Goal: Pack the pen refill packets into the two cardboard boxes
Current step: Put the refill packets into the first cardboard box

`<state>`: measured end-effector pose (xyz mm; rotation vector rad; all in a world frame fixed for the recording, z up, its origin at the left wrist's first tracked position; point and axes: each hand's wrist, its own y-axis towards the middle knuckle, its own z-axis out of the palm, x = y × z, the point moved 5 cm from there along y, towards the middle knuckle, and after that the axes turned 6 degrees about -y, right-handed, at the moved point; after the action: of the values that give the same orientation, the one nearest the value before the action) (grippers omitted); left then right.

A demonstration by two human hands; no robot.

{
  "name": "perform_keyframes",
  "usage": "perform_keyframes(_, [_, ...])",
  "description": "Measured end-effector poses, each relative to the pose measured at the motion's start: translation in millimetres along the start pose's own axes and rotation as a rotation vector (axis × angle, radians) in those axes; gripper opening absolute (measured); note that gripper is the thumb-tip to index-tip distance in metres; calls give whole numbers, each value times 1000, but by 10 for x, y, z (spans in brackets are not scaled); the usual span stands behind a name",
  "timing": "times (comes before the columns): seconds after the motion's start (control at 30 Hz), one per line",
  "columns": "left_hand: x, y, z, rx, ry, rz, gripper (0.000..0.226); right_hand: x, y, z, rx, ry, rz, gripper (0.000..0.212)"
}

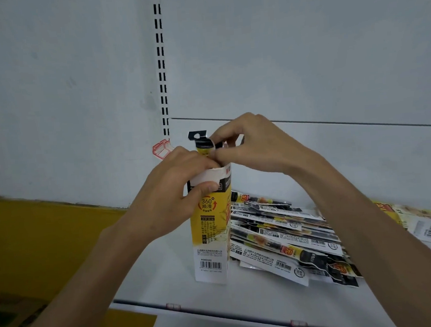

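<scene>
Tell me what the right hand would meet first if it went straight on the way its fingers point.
The right hand pinches the packets sticking out of the upright box. Pushed on, its fingers would likely meet the left hand at the box mouth, though depth is unclear.

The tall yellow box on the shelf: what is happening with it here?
A person is filling a tall yellow-and-white cardboard box that stands upright on the white shelf. The left hand grips the box near its open top; the right hand pinches the black-topped refill packets sticking out of it. A pile of loose refill packets lies just right of the box. Another yellow-and-white box lies flat farther right.
</scene>
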<state>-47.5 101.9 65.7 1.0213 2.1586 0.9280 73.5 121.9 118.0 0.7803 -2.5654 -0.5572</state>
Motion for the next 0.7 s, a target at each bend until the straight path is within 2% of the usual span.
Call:
perform_keyframes(0.07, [-8,6,10,-2,15,4,31,-33,-23,33,-64,90,14,21])
perform_keyframes(0.17, [-9,29,33,12,1,11,28,-122,-60,72,-229,305,78,15])
perform_keyframes(0.23, [-4,37,37,11,-10,14,26,-131,-67,60,-275,296,80,19])
perform_keyframes(0.43, [15,-20,40,-16,-2,46,29,16,-67,125,-38,-94,20,26])
perform_keyframes(0.57, [52,-45,32,-41,-55,23,24,65,-71,163,37,-148,-55,29])
perform_keyframes(0.7, [83,-41,41,-7,-69,-52,30,26,-65,190,64,-53,-14,29])
